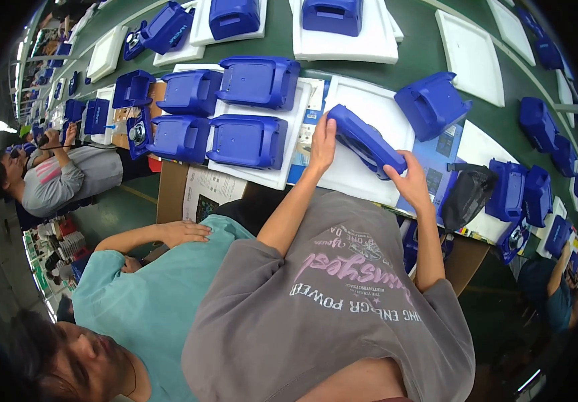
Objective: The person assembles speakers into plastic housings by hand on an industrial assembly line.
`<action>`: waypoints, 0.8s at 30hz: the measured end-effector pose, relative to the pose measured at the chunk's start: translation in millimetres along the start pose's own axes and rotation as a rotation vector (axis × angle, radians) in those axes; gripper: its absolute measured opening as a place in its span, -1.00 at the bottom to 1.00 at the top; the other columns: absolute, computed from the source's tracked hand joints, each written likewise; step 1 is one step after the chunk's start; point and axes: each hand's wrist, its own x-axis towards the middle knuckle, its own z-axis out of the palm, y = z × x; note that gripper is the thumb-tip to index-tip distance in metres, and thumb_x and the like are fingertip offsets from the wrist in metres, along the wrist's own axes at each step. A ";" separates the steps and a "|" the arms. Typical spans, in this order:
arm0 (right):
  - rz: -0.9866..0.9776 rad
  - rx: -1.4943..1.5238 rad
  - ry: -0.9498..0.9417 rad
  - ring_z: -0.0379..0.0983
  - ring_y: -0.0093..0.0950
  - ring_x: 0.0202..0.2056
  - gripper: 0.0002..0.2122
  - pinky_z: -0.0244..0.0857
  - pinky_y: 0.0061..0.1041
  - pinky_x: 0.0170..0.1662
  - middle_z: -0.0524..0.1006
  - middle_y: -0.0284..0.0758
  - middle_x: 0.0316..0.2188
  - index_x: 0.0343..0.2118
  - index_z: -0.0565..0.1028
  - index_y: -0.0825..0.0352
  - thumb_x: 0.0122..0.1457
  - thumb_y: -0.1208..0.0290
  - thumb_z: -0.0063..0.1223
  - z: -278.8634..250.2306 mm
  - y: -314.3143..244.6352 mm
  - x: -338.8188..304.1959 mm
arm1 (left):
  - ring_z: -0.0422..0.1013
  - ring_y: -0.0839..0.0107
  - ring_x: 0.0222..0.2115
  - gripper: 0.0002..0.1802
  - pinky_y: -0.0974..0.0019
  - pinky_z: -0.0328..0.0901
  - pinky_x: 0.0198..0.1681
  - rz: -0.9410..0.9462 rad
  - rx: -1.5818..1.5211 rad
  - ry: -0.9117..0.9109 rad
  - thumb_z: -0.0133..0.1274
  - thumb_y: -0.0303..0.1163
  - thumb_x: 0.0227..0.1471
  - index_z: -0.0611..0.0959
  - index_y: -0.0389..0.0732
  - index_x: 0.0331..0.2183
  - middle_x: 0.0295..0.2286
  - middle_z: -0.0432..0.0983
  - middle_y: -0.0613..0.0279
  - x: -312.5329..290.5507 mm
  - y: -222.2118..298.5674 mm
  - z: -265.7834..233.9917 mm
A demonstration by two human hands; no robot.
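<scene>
Between my two hands is a blue plastic speaker panel (364,139), tilted nearly edge-on, so its face is mostly turned out of sight. My left hand (323,143) grips its upper left end, and my right hand (411,179) is closed round its lower right end, thumb on top. Beneath the panel lies a white foam tray (352,90) on the bench. A blue plastic speaker housing (431,107) rests tilted just beyond the tray's right side.
Several blue housings (249,141) stand on foam to the left. A black bag (468,194) lies to the right, near more blue housings (505,187). Foam trays line the green conveyor (417,40). A person in a teal shirt (141,301) sits close at my left; another works further left.
</scene>
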 end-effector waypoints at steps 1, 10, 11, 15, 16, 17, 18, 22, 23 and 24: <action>0.079 0.007 -0.133 0.49 -0.18 -0.18 -0.56 0.32 -0.34 -0.06 0.54 -0.09 -0.25 -0.05 0.43 0.41 0.08 0.24 0.21 -4.8 -3.9 5.0 | 0.32 0.03 0.06 -0.34 0.19 0.15 0.14 0.142 -0.075 0.082 -0.21 0.05 0.25 0.40 -0.34 0.09 -0.02 0.42 -0.13 -3.3 3.4 2.6; 0.068 -0.030 -0.335 0.46 -0.16 -0.11 -0.56 0.31 -0.31 -0.05 0.50 -0.06 -0.13 -0.04 0.41 0.38 0.04 0.29 0.22 -9.5 -10.9 17.4 | 0.47 0.45 -0.30 -0.47 0.40 0.32 -0.14 -0.037 -0.439 0.130 -0.17 -0.06 0.30 0.65 -0.37 -0.21 -0.37 0.59 0.20 34.8 -20.6 -1.9; 0.018 -0.131 -0.345 0.43 -0.15 -0.06 -0.54 0.29 -0.29 -0.01 0.46 -0.06 -0.07 -0.03 0.41 0.38 0.02 0.30 0.23 -6.8 -8.2 17.6 | 0.47 0.45 -0.30 -0.47 0.40 0.32 -0.14 -0.032 -0.443 0.134 -0.17 -0.06 0.30 0.65 -0.37 -0.21 -0.37 0.59 0.20 37.2 -23.6 -1.1; -0.303 -0.414 0.114 0.34 -0.14 0.04 -0.46 0.23 -0.22 0.06 0.38 -0.10 0.04 0.05 0.39 0.35 -0.03 0.33 0.26 13.0 -33.4 22.7 | 0.47 0.44 -0.30 -0.50 0.39 0.32 -0.14 0.012 -0.434 0.073 -0.08 -0.07 0.26 0.66 -0.37 -0.20 -0.33 0.59 0.19 30.2 -11.9 4.3; -0.247 -0.380 0.104 0.40 -0.11 -0.03 -0.44 0.29 -0.22 0.00 0.43 -0.09 -0.02 0.09 0.37 0.33 -0.01 0.33 0.25 19.0 -34.2 26.4 | 0.47 0.45 -0.30 -0.51 0.39 0.32 -0.14 0.048 -0.390 0.069 -0.04 -0.08 0.24 0.66 -0.38 -0.20 -0.32 0.60 0.19 28.5 -5.6 4.6; -0.249 -0.384 0.102 0.40 -0.11 -0.03 -0.44 0.29 -0.22 0.00 0.43 -0.09 -0.02 0.09 0.37 0.33 -0.01 0.33 0.25 20.6 -33.3 32.1 | 0.47 0.45 -0.30 -0.51 0.39 0.32 -0.14 0.048 -0.394 0.071 -0.04 -0.08 0.24 0.66 -0.38 -0.20 -0.32 0.60 0.19 29.9 -5.6 3.5; -0.173 -0.304 0.110 0.43 -0.08 -0.09 -0.45 0.32 -0.21 -0.04 0.45 -0.07 -0.07 0.09 0.37 0.33 -0.01 0.34 0.24 20.5 -31.7 37.9 | 0.48 0.44 -0.28 -0.53 0.39 0.33 -0.13 -0.015 -0.479 0.062 0.01 -0.10 0.22 0.66 -0.38 -0.20 -0.30 0.61 0.17 33.0 -2.4 1.1; -0.101 -0.075 0.109 0.52 -0.22 -0.17 -0.47 0.37 -0.35 -0.08 0.52 -0.10 -0.13 0.13 0.38 0.32 0.05 0.37 0.20 5.8 0.2 39.4 | 0.53 0.40 -0.23 -0.61 0.38 0.34 -0.12 -0.101 -0.736 0.021 0.10 -0.17 0.16 0.67 -0.36 -0.23 -0.27 0.63 0.09 30.8 18.1 -16.8; -0.059 0.064 0.105 0.52 -0.31 -0.14 -0.48 0.36 -0.42 -0.05 0.53 -0.13 -0.09 0.14 0.38 0.34 0.08 0.38 0.20 2.5 13.5 35.9 | 0.54 0.39 -0.25 -0.61 0.35 0.35 -0.10 -0.101 -0.713 0.003 0.09 -0.17 0.17 0.68 -0.36 -0.25 -0.28 0.63 0.08 28.9 27.4 -21.3; 0.004 0.349 0.079 0.47 -0.47 -0.09 -0.48 0.32 -0.52 -0.01 0.50 -0.18 -0.01 0.15 0.36 0.43 0.13 0.38 0.18 3.0 29.7 33.6 | 0.53 0.38 -0.23 -0.60 0.34 0.36 -0.08 -0.022 -0.622 0.001 0.07 -0.17 0.18 0.67 -0.38 -0.24 -0.28 0.63 0.06 29.6 37.6 -25.3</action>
